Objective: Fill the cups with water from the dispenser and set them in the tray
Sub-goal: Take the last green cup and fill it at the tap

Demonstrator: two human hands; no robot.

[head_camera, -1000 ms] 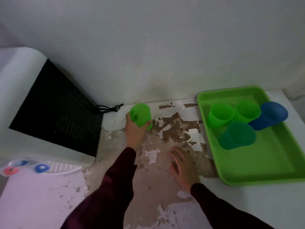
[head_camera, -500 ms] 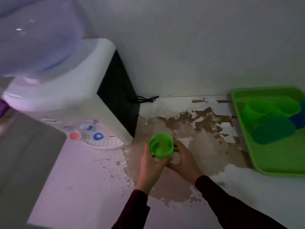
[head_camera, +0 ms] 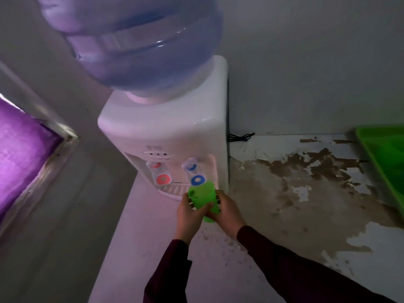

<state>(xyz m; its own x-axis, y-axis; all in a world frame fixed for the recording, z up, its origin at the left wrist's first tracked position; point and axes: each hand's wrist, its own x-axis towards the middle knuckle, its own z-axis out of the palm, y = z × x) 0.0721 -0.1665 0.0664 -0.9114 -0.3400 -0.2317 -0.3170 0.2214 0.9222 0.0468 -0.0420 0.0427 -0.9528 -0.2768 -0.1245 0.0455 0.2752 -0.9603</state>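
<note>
- While both hands carry it, the cup [head_camera: 204,199] sits just below and in front of the blue tap [head_camera: 197,179], its rim almost touching the tap's round pad.
- Its long axis is tilted, mouth up and toward the dispenser [head_camera: 172,127], base back toward the person; the mouth looks to be beside the spout, not squarely under it, though the angle makes this hard to judge.
- The left hand [head_camera: 189,215] wraps the cup's left side, fingers curled round the wall, closed on it.
- The right hand [head_camera: 229,212] cups the right side and base, fingers likewise curled against the plastic; neither hand is spread.
- Both hands are about equally near the tap; the left one lies a shade closer to the drip grille [head_camera: 172,189].
- I judge the next move needs the cup levelled and pushed in under the blue tap, pressing the pad.
- The red tap [head_camera: 162,178] stands to the left, apart from the cup.
- The tray [head_camera: 367,145] lies well apart at the far right edge, mostly out of view.
</note>
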